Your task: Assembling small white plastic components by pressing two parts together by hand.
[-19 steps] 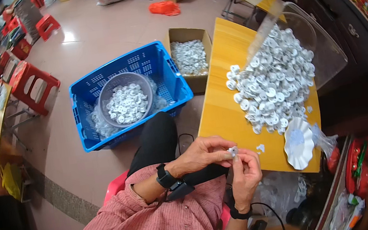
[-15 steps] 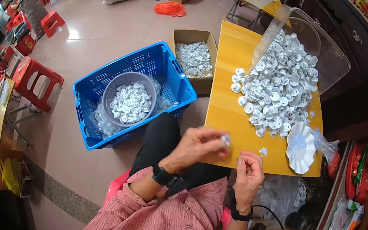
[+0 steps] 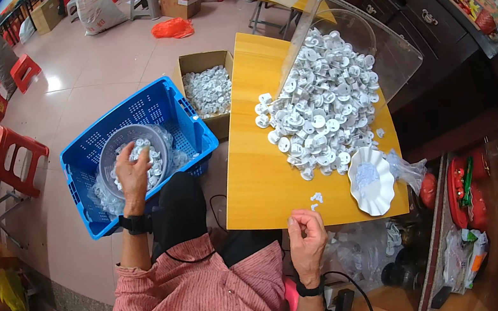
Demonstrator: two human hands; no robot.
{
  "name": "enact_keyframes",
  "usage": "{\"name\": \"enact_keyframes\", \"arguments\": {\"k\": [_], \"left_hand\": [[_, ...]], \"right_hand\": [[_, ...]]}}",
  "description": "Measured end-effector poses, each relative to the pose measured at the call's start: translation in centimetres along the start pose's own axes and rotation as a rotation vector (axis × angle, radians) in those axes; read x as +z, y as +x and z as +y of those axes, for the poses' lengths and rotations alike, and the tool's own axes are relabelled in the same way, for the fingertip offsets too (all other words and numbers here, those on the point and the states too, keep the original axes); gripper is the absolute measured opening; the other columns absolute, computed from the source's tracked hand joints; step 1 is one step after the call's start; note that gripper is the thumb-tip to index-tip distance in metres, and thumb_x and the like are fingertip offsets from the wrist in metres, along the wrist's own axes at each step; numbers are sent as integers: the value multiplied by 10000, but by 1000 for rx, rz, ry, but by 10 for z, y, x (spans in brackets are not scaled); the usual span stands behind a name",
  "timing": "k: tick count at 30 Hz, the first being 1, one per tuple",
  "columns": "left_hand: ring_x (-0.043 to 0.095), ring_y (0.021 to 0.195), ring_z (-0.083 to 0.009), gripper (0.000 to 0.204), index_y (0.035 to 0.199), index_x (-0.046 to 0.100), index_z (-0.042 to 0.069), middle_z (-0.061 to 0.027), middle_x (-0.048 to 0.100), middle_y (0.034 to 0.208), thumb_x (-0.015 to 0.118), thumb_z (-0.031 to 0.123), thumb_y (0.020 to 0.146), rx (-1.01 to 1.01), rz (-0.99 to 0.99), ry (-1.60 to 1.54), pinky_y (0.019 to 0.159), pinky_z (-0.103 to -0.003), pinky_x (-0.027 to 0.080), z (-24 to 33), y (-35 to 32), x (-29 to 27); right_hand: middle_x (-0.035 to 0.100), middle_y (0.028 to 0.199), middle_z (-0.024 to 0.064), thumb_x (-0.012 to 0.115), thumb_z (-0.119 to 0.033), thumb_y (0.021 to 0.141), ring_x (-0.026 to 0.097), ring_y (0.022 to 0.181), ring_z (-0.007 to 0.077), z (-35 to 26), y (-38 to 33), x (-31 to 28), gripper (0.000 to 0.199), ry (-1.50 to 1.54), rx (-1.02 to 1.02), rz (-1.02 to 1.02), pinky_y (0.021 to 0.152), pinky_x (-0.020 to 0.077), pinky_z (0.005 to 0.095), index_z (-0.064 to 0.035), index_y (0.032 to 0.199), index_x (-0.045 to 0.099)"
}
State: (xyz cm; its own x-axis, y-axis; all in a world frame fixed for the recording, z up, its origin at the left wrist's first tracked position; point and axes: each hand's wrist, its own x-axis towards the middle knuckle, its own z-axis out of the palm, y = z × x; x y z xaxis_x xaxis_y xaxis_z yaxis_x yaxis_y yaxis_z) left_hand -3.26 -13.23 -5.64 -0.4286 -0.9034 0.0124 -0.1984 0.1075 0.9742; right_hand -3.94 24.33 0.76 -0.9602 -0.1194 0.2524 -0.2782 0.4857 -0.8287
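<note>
The left hand (image 3: 133,173) is being lowered, fingers spread open, into a grey round bowl (image 3: 109,158) of white plastic caps, which is being carried in the blue crate (image 3: 158,108) at nine o'clock of the yellow bench (image 3: 259,180). The right hand (image 3: 307,237) is being held at the bench's six o'clock edge, fingers curled; whether anything is gripped cannot be told. A cardboard box (image 3: 208,91) of caps is seen at eleven o'clock. Loose caps (image 3: 320,112) are being spilled from a tipped clear bin (image 3: 389,57). A white scalloped dish (image 3: 370,181) is sitting at four o'clock.

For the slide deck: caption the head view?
Left hand in the bowl of white parts; right hand at the table edge.
</note>
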Motion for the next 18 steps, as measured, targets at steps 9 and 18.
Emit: {"name": "enact_keyframes", "arguments": {"k": [9, 18], "left_hand": [[676, 852, -301, 214, 1029, 695, -18, -175, 674, 992, 704, 92, 846, 589, -667, 38, 767, -357, 542, 109, -57, 121], [593, 1124, -397, 360, 1202, 645, 20, -208, 609, 1255, 680, 71, 847, 929, -852, 379, 975, -432, 482, 97, -50, 177]], "right_hand": [[634, 976, 156, 666, 5, 867, 633, 889, 331, 7, -1, -17, 83, -189, -58, 144, 773, 524, 420, 12, 927, 610], [619, 1073, 146, 645, 7, 889, 606, 1007, 291, 19, 2, -34, 133, -513, -184, 158, 869, 488, 419, 2, 1022, 651]]}}
